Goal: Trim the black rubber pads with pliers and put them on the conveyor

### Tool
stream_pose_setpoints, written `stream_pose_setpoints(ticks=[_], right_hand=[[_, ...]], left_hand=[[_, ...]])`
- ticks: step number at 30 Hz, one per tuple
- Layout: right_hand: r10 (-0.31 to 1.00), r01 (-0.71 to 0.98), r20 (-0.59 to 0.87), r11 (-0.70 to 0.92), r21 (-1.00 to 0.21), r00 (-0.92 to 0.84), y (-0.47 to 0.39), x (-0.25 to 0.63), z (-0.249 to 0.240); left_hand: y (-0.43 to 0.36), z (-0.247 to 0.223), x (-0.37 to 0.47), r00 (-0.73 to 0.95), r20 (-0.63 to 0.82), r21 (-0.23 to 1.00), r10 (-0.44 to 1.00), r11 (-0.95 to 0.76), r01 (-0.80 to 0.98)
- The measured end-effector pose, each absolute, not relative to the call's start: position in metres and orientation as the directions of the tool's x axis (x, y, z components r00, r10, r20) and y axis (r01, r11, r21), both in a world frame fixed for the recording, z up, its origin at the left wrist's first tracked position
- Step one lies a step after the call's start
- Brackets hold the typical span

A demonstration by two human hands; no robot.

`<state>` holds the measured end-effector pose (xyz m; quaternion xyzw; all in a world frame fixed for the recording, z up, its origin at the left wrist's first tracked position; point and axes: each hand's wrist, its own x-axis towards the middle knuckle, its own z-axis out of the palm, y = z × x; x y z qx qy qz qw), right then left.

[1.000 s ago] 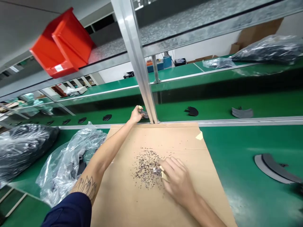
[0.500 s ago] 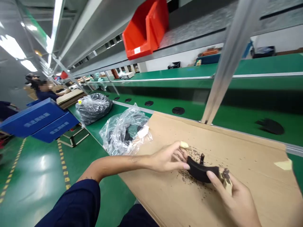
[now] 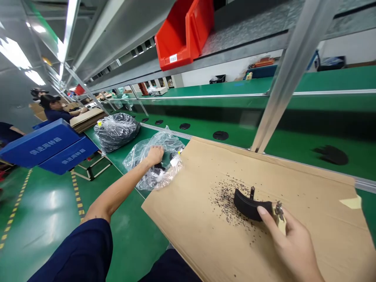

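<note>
A curved black plastic part (image 3: 249,205) with a short upright peg is gripped in my right hand (image 3: 289,235), thumb on top of it. Beside the forefinger, the same hand also has a small metal-headed piece (image 3: 279,213) with cream wrapping, too unclear to name. My left hand (image 3: 155,155) reaches over an opened clear plastic bag (image 3: 138,156) with black parts (image 3: 159,166) inside. Its fingers bend down into the bag and the tips are hidden, so a hold cannot be made out. Black scraps (image 3: 227,197) are scattered on the cardboard (image 3: 205,235) below the part.
A fuller bag of black parts (image 3: 117,131) stands behind the opened bag. Metal uprights (image 3: 286,78) rise at the bench's back edge, and a red bin (image 3: 183,37) hangs above. Black round pieces (image 3: 220,135) lie on the green strip. Blue crates (image 3: 44,145) and a person (image 3: 55,111) are at left.
My left hand has let go of the black part's left end and moved left to the clear bag. My right hand keeps the part in nearly the same place.
</note>
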<state>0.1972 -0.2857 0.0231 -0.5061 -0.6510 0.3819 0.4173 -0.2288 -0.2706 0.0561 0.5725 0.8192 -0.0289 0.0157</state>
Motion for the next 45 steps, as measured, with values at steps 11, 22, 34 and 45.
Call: stream_pose_setpoints(ticks=[11, 22, 34, 45], right_hand=[[0.98, 0.272, 0.11, 0.153, -0.95, -0.168, -0.289, 0.201, 0.019], [0.978, 0.175, 0.079, 0.114, -0.978, -0.195, -0.3, 0.198, 0.023], [0.958, 0.213, 0.122, 0.181, -0.96, -0.26, -0.304, 0.197, 0.016], [0.946, 0.337, 0.27, 0.316, -0.887, -0.176, -0.305, 0.202, 0.023]], left_hand=[[-0.291, 0.064, -0.179, -0.223, 0.386, 0.601, 0.895, -0.06, 0.797], [-0.284, 0.021, -0.018, -0.042, 0.248, 0.964, 0.968, -0.25, -0.084], [-0.294, 0.002, -0.015, 0.329, 0.394, 0.806, 0.858, -0.494, 0.324], [-0.295, 0.005, -0.013, 0.246, 0.714, 0.568, 0.655, -0.748, 0.344]])
